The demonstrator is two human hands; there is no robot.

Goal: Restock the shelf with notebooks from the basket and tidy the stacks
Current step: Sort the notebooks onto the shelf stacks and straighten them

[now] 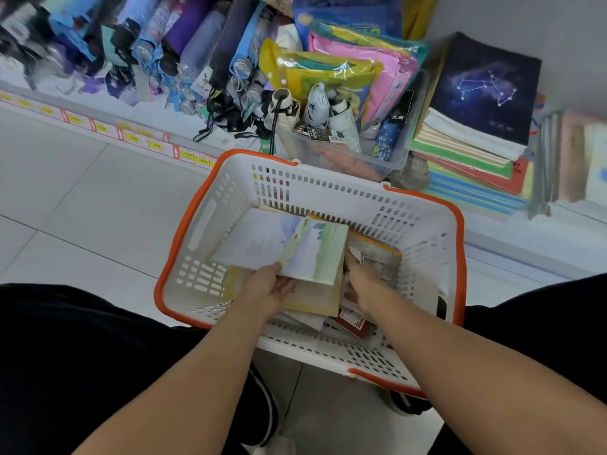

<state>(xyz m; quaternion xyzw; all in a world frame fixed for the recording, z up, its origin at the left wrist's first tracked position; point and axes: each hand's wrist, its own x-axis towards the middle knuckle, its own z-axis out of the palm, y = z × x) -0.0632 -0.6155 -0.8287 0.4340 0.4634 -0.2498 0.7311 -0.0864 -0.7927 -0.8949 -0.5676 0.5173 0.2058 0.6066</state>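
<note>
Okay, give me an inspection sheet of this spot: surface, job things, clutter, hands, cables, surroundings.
Surface: pale tiled floor; low white shelf behind.
Job's things: white basket with orange rim on the floor, holding loose notebooks; green-and-lilac notebook lifted at a tilt; notebook stack on the shelf, starry dark cover on top.
Clutter: folded umbrellas and a clear bin of more.
Hands: left hand holds the green-and-lilac notebook's lower edge; right hand reaches among the basket's notebooks, fingers hidden.
Cables: nothing seen.
Surroundings: yellow price labels along the shelf edge; grey wall.

Both hands (262, 287) among notebooks (312, 254) in basket (203, 178)
</note>
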